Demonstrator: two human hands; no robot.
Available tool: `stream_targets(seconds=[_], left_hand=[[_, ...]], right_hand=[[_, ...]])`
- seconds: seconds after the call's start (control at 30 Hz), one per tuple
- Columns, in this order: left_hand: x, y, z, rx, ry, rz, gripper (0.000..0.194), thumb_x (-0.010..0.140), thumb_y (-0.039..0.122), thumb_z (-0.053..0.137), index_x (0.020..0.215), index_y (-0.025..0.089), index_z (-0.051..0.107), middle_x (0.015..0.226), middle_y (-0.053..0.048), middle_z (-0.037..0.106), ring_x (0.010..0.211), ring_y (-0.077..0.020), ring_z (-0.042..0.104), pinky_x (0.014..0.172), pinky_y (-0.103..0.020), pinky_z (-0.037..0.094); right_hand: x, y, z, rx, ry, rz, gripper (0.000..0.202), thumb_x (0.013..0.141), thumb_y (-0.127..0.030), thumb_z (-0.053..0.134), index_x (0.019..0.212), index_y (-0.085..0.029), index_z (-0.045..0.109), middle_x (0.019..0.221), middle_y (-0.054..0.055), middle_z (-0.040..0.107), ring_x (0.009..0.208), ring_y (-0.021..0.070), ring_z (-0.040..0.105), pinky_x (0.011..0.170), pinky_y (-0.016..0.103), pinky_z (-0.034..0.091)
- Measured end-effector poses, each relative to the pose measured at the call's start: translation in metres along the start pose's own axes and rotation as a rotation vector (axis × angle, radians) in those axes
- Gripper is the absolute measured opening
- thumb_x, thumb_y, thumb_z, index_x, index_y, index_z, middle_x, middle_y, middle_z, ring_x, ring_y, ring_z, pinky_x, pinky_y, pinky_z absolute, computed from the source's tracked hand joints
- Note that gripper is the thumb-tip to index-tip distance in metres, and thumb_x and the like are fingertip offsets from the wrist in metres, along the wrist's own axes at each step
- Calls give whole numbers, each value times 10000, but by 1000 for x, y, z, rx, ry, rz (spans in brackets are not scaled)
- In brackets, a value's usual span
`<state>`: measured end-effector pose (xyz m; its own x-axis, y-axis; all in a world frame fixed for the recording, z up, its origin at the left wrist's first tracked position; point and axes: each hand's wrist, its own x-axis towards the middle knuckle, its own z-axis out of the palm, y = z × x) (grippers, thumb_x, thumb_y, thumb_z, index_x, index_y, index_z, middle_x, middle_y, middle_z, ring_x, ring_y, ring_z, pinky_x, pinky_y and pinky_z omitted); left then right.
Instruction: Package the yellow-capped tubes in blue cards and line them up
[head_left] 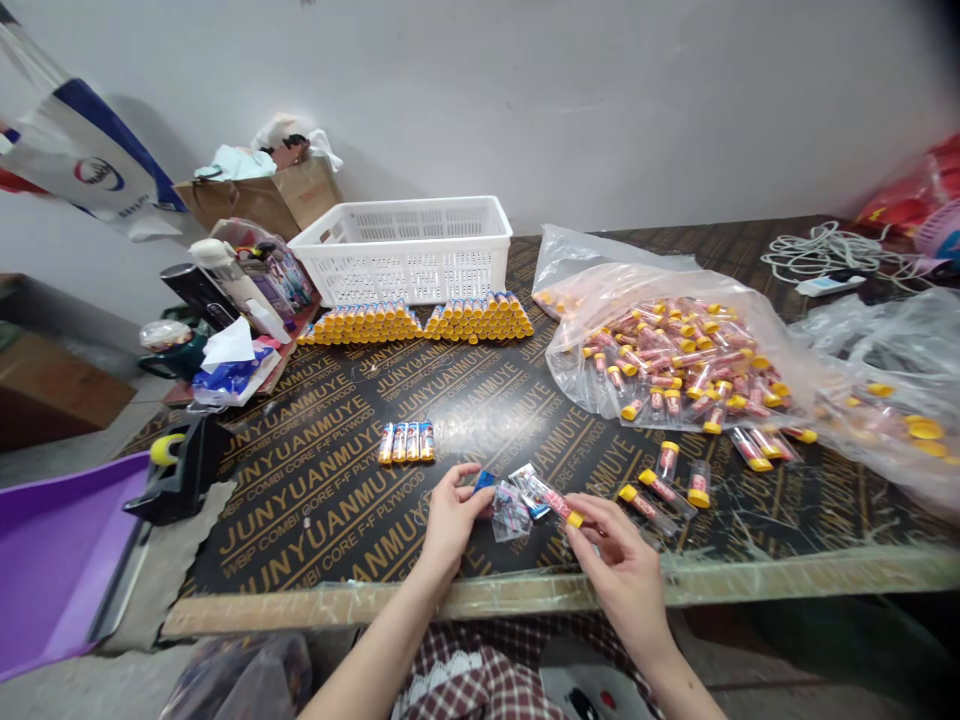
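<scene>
My right hand [619,560] holds a small clear tube with a yellow cap [562,507] between thumb and fingers, tilted, with pink-red contents. My left hand [454,515] pinches a small blue packet [485,481] near its fingertips. Between the hands lie a clear plastic packet [511,512] and a silver-and-blue sachet [529,488], which the tube's far end meets or overlaps. Beyond my left hand, several blue-wrapped tubes [406,443] stand side by side in a short row. Loose yellow-capped tubes [649,508] are scattered to the right of my right hand.
Many capped tubes [675,350] spill from a clear plastic bag [581,375] at right. Wrapped tubes [480,318] are stacked before a white basket [405,262]. A tape dispenser [184,475] stands at left. White cable [829,250] lies far right. The table's front edge [525,597] is taped.
</scene>
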<state>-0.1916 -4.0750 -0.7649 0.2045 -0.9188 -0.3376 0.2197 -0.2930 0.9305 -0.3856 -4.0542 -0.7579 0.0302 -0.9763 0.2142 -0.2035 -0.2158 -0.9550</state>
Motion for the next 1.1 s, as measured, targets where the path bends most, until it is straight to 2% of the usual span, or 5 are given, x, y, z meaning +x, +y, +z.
stream_targets(seconds=[0.23, 0.57, 0.7, 0.87, 1.1], left_hand=[[-8, 12, 1, -361, 42, -177, 345, 507, 297, 836, 746, 106, 675, 714, -41, 703, 609, -113, 627, 602, -220, 518], [-12, 14, 1, -362, 105, -153, 362, 492, 381, 840, 641, 101, 666, 597, -32, 659, 583, -132, 621, 625, -250, 522], [-15, 13, 4, -308, 101, -76, 346, 610, 427, 769, 691, 108, 661, 635, -20, 644, 598, -113, 590, 609, -247, 522], [-23, 18, 9, -356, -53, -78, 303, 658, 312, 761, 873, 131, 647, 807, -33, 673, 705, -113, 609, 649, -227, 514], [-36, 26, 14, -244, -345, -222, 362, 635, 285, 782, 918, 97, 657, 778, -77, 686, 639, -117, 612, 612, -221, 498]], right_hand=[[-8, -8, 7, -15, 27, -38, 204, 831, -237, 589, 1024, -269, 649, 1060, 54, 593, 979, 173, 582, 761, 247, 543], [-12, -6, 11, -149, 8, -150, 282, 849, -184, 552, 1103, -286, 618, 1084, 57, 580, 1008, 195, 563, 861, 336, 489], [-12, -9, 14, -172, -101, -180, 296, 857, -175, 537, 1114, -300, 612, 1081, 47, 576, 1012, 184, 563, 879, 320, 478], [-14, -7, 16, -113, -245, -165, 348, 897, -144, 437, 1154, -325, 586, 1098, 41, 556, 1016, 160, 563, 863, 288, 493], [-6, -4, 13, -153, -193, -237, 646, 759, -85, 524, 1352, -290, 367, 1229, 80, 434, 1073, 207, 528, 934, 378, 480]])
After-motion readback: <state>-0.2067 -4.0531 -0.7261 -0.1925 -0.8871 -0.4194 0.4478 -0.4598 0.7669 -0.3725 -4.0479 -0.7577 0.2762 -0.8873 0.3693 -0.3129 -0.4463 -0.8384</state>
